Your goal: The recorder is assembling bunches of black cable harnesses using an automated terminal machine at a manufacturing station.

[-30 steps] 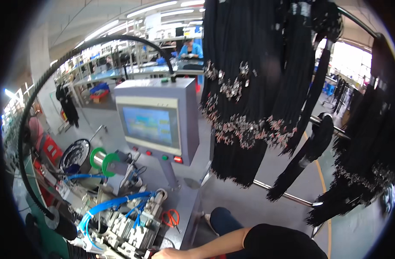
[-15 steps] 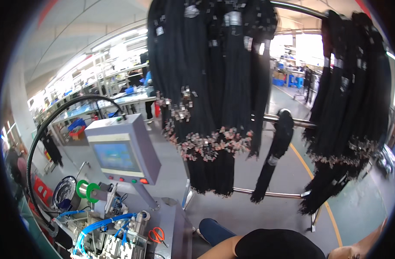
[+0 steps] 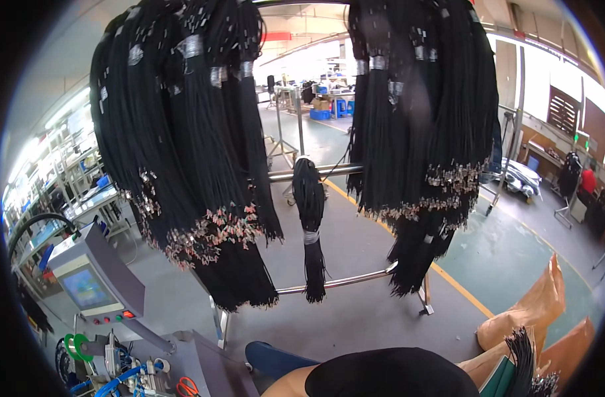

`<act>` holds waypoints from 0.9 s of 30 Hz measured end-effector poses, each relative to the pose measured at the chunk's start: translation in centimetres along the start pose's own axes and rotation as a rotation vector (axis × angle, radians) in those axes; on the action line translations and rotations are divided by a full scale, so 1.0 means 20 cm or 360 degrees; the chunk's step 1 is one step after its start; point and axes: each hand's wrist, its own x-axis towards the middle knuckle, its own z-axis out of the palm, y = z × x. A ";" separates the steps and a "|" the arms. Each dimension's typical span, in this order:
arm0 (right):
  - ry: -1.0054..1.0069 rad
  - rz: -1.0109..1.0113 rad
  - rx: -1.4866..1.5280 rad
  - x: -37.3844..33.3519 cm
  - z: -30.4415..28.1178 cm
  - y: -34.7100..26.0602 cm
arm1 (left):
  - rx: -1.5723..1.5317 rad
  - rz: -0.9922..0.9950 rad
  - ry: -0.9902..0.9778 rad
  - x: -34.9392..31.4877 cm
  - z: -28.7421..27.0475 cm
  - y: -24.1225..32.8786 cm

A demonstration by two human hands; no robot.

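Note:
Neither of my hands shows; only part of my left arm (image 3: 290, 382) enters at the bottom edge. In front of me, thick bundles of black cables (image 3: 206, 132) with small metal ends hang from a metal rack (image 3: 345, 286). A second group of black cables (image 3: 415, 126) hangs at its right side. Between them, one thin bundle (image 3: 308, 205) tied with a pale band hangs from the lower bar. At the lower right, another bunch of black cables (image 3: 522, 351) stands beside brown paper wrapping (image 3: 524, 308).
To the lower left is a grey machine with a screen box (image 3: 97, 274), blue tubes (image 3: 120, 380) and a green spool (image 3: 76, 347). Orange-handled scissors (image 3: 187, 386) lie on its top. Workbenches (image 3: 87, 198) stand farther left. A yellow line (image 3: 461, 289) crosses the floor.
My view has swung to the right, so the rack and machine sit farther left. The brown paper and cable bunch have come into view, and my right arm has left it.

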 end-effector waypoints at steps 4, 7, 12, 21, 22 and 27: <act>0.0020 0.0163 0.0156 -0.01 0.02 -0.03 | 0.0020 0.0017 0.0073 -0.03 0.02 -0.04; 0.0032 0.0291 0.0288 -0.01 0.03 0.02 | 0.0137 -0.0043 0.0034 -0.05 0.02 -0.04; 0.0021 0.0359 0.0255 0.00 0.01 0.05 | 0.0063 -0.0090 0.0122 -0.03 0.05 -0.02; -0.0019 0.0022 0.0016 -0.01 0.01 0.00 | 0.0269 0.0024 0.0117 -0.07 0.05 -0.14; -0.0036 0.0067 0.0044 -0.01 0.01 0.00 | 0.0274 0.0093 0.0081 -0.06 0.05 -0.13; -0.0113 0.0244 0.0147 -0.06 -0.01 -0.06 | 0.0249 0.0012 -0.0009 -0.07 0.02 -0.07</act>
